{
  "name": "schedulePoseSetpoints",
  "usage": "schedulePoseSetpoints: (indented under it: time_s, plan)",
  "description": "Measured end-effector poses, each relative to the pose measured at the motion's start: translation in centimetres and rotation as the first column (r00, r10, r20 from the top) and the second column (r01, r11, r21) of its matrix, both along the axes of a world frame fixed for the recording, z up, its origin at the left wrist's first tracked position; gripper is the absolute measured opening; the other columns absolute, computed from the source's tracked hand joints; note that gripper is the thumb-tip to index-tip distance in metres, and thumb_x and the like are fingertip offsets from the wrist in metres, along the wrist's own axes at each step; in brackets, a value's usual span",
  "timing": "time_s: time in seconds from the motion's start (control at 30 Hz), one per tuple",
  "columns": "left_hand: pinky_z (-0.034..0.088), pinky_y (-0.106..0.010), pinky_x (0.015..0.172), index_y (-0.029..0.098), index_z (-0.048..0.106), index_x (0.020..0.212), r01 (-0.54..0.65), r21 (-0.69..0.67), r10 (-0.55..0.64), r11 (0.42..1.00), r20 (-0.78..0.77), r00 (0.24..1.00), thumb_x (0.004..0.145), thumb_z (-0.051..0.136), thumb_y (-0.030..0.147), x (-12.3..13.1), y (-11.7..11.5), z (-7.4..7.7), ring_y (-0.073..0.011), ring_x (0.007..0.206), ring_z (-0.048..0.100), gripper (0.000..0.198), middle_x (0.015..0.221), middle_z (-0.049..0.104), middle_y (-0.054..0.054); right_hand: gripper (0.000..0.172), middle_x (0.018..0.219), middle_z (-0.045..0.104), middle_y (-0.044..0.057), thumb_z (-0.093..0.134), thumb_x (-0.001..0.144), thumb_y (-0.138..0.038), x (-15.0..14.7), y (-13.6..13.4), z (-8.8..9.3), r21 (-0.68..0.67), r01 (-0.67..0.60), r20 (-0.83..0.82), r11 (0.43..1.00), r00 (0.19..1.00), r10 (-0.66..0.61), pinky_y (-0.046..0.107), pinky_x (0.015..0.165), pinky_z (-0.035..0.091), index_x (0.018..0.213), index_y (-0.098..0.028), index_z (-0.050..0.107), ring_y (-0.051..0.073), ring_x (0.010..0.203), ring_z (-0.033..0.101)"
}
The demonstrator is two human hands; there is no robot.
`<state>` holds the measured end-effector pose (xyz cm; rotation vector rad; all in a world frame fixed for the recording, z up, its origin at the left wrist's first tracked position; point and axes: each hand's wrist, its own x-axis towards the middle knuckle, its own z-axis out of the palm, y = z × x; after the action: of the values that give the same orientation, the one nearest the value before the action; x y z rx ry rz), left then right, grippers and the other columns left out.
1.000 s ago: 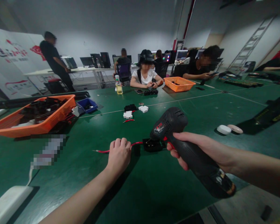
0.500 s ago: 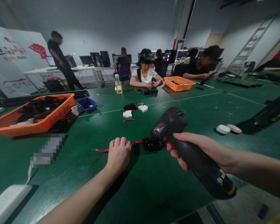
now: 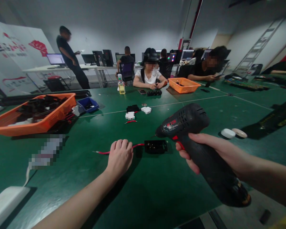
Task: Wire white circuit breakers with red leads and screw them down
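Note:
My right hand (image 3: 195, 152) is wrapped round the grip of a black cordless screwdriver (image 3: 186, 122), one finger by its red trigger. The tool's bit points left, just above and apart from a small open black plastic box (image 3: 156, 146) with metal parts inside. A red wire (image 3: 138, 145) runs from the box's left side under my left hand (image 3: 121, 156). That hand is closed over the wire, pressing near the table, and the wire's bare end shows to its left. Behind them lie white blocks (image 3: 130, 115), a black piece (image 3: 132, 108) and a short red wire (image 3: 131, 121).
An orange basket (image 3: 47, 125) of black parts and a blue bin (image 3: 88, 105) stand left on the green table. A white power strip (image 3: 8, 203) lies near left. Across sit a bottle (image 3: 121, 86), another orange basket (image 3: 184, 86) and people. A white case (image 3: 227, 133) lies right.
My right hand has drawn the screwdriver up and to the right, off the black box, whose inside is now uncovered. My left hand stays on the red wire.

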<state>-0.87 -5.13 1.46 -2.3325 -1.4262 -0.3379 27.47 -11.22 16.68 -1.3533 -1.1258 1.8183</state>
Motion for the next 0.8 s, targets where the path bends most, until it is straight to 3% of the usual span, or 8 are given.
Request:
schedulePoseSetpoints:
  time_s: [0.2, 0.33, 0.4, 0.47, 0.57, 0.63, 0.7, 0.8]
  plan:
    - [0.043, -0.044, 0.091, 0.017, 0.064, 0.106, -0.013, 0.035, 0.012, 0.999, 0.028, 1.000, 0.093, 0.048, 0.022, 0.0, 0.2, -0.4, -0.0288, 0.106, 0.054, 0.021, 0.110, 0.062, -0.013, 0.043, 0.078, 0.068, 0.007, 0.057, 0.086, -0.057, 1.7, 2.2, -1.0, 0.199, 0.088, 0.109, 0.976, 0.988, -0.111, 0.028, 0.053, 0.051, 0.097, -0.016, 0.065, 0.017, 0.060, 0.064]
    - [0.044, -0.045, 0.091, 0.017, 0.065, 0.110, -0.003, 0.052, 0.002, 0.999, 0.021, 1.000, 0.092, 0.049, 0.021, 0.0, 0.2, -0.4, -0.0302, 0.109, 0.055, 0.025, 0.113, 0.063, -0.013, 0.045, 0.076, 0.068, 0.008, 0.062, 0.082, -0.057, 3.9, 5.4, -3.2, 0.341, 0.039, 0.368, 0.939, 0.914, -0.172, 0.028, 0.055, 0.049, 0.094, -0.014, 0.064, 0.019, 0.061, 0.065]
    - [0.043, -0.047, 0.094, 0.016, 0.065, 0.112, 0.002, 0.063, -0.003, 0.998, 0.017, 1.000, 0.091, 0.050, 0.022, 0.0, 0.1, -0.4, -0.0314, 0.112, 0.055, 0.026, 0.116, 0.063, -0.014, 0.045, 0.074, 0.068, 0.008, 0.064, 0.080, -0.057, 5.5, 7.1, -4.7, 0.387, -0.119, 0.602, 0.914, 0.784, -0.153, 0.028, 0.057, 0.046, 0.093, -0.014, 0.064, 0.021, 0.064, 0.065]
    - [0.040, -0.048, 0.099, 0.016, 0.066, 0.113, 0.003, 0.087, -0.005, 0.996, 0.018, 1.000, 0.093, 0.049, 0.022, 0.0, 0.1, -0.4, -0.0312, 0.115, 0.055, 0.027, 0.117, 0.063, -0.014, 0.042, 0.077, 0.068, 0.008, 0.065, 0.079, -0.056, 7.1, 8.5, -6.4, 0.413, -0.316, 0.813, 0.854, 0.550, -0.190, 0.029, 0.059, 0.044, 0.090, -0.016, 0.063, 0.023, 0.069, 0.065]
    - [0.036, -0.049, 0.106, 0.016, 0.065, 0.116, 0.016, 0.129, -0.021, 0.992, 0.035, 0.999, 0.094, 0.047, 0.022, 0.1, -0.2, -0.4, -0.0295, 0.118, 0.054, 0.028, 0.119, 0.064, -0.013, 0.038, 0.086, 0.069, 0.010, 0.062, 0.080, -0.053, 9.1, 10.1, -8.7, 0.356, -0.471, 0.928, 0.807, 0.281, -0.245, 0.030, 0.062, 0.042, 0.092, -0.017, 0.061, 0.025, 0.076, 0.065]
    - [0.034, -0.048, 0.109, 0.016, 0.063, 0.118, 0.090, 0.153, -0.098, 0.984, 0.044, 0.994, 0.094, 0.049, 0.022, 0.2, -0.7, -0.2, -0.0286, 0.121, 0.052, 0.029, 0.121, 0.064, -0.012, 0.039, 0.089, 0.069, 0.011, 0.059, 0.082, -0.053, 10.1, 10.8, -9.7, 0.307, -0.495, 0.949, 0.813, 0.225, -0.222, 0.030, 0.063, 0.042, 0.094, -0.016, 0.061, 0.026, 0.078, 0.066]
    - [0.035, -0.046, 0.108, 0.017, 0.062, 0.117, 0.265, 0.149, -0.274, 0.953, 0.038, 0.961, 0.093, 0.049, 0.024, 0.5, -1.7, 0.0, -0.0269, 0.120, 0.053, 0.028, 0.121, 0.064, -0.011, 0.041, 0.091, 0.069, 0.013, 0.056, 0.083, -0.054, 11.0, 11.4, -10.4, 0.283, -0.501, 0.956, 0.818, 0.219, -0.196, 0.031, 0.063, 0.042, 0.094, -0.015, 0.062, 0.026, 0.079, 0.065]
    - [0.046, -0.038, 0.089, 0.017, 0.062, 0.098, 0.582, 0.004, -0.581, 0.813, 0.070, 0.811, 0.092, 0.050, 0.028, 1.4, -3.5, 0.1, -0.0219, 0.100, 0.059, 0.017, 0.103, 0.067, -0.008, 0.041, 0.094, 0.069, 0.013, 0.058, 0.081, -0.053, 12.2, 12.3, -10.9, 0.264, -0.529, 0.955, 0.807, 0.259, -0.143, 0.032, 0.067, 0.044, 0.095, -0.014, 0.064, 0.026, 0.082, 0.065]
